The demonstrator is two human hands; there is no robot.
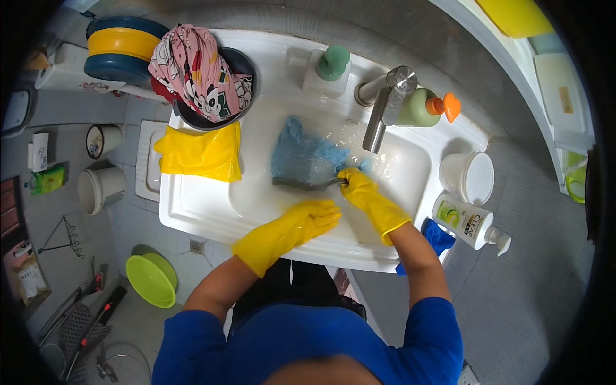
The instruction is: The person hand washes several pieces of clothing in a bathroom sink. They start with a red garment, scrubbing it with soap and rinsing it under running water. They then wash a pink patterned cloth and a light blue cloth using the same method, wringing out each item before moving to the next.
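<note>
A light blue cloth (305, 147) with a grey band along its near edge lies in the cloudy water of the white sink (192, 218). My right hand (366, 196), in a yellow rubber glove, pinches the right end of that grey band. Just nearer to me, my left hand (298, 228) hovers over the front of the basin in a matching glove. Its fingers stretch out to the right, and nothing shows in them. Behind the cloth, a steel faucet (385, 106) reaches over the basin.
On the sink's left stand a dark basin (244, 64) heaped with pink printed fabric (192, 70) and a folded yellow rubber item (202, 151). A green pump bottle (417, 108), white tub (471, 176) and white pump bottle (462, 218) line the right. A lime bowl (151, 280) is lower left.
</note>
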